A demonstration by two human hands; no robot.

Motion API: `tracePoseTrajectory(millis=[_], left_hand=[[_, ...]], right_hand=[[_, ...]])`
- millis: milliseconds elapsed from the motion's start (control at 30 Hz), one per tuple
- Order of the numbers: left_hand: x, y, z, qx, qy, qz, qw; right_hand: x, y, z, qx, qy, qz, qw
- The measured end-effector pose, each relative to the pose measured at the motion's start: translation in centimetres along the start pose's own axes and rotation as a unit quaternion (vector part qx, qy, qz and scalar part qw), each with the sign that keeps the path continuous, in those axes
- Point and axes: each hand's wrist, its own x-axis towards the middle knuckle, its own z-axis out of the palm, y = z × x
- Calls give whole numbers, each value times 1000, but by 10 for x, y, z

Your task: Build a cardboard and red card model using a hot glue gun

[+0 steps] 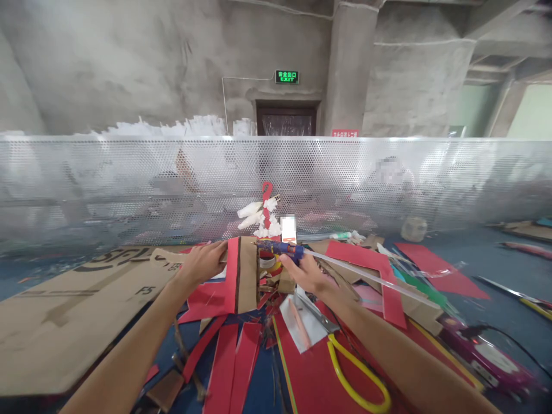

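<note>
My left hand grips the far left side of a folded cardboard piece, red on one face and bare brown on the other. My right hand is wrapped round a blue hot glue gun. Its nozzle points left, at the upper edge of the brown face; whether it touches cannot be made out. A long clear glue stick sticks out of the gun's back toward the right. Below my right hand lie scissors with yellow handles, partly on a white paper.
Flat brown cardboard covers the left side. Red strips and scraps lie in front. A perforated metal screen stands behind, with a red-and-white craft piece before it. At right are a purple device with a cable and a cutter.
</note>
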Motion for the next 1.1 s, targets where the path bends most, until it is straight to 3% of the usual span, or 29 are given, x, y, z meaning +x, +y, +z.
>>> tracePoseTrajectory(millis=[100,200,367,800,1100], left_hand=[[0,1,0,-4,0,3,1000],[1,3,-2,-8,-6,7,1000],[2,8,-6,-3,-9,18,1000],[2,11,-10,-13,-6,20,1000],[1,3,-5,10,-8,-16,1000]], right_hand=[[-1,-4,0,-61,79,-59,993],[-1,-11,0,-99,97,-89,986],[0,-20,2,-159,111,-73,978],[0,-20,5,-191,127,-47,972],[-4,-26,9,-209,86,-89,970]])
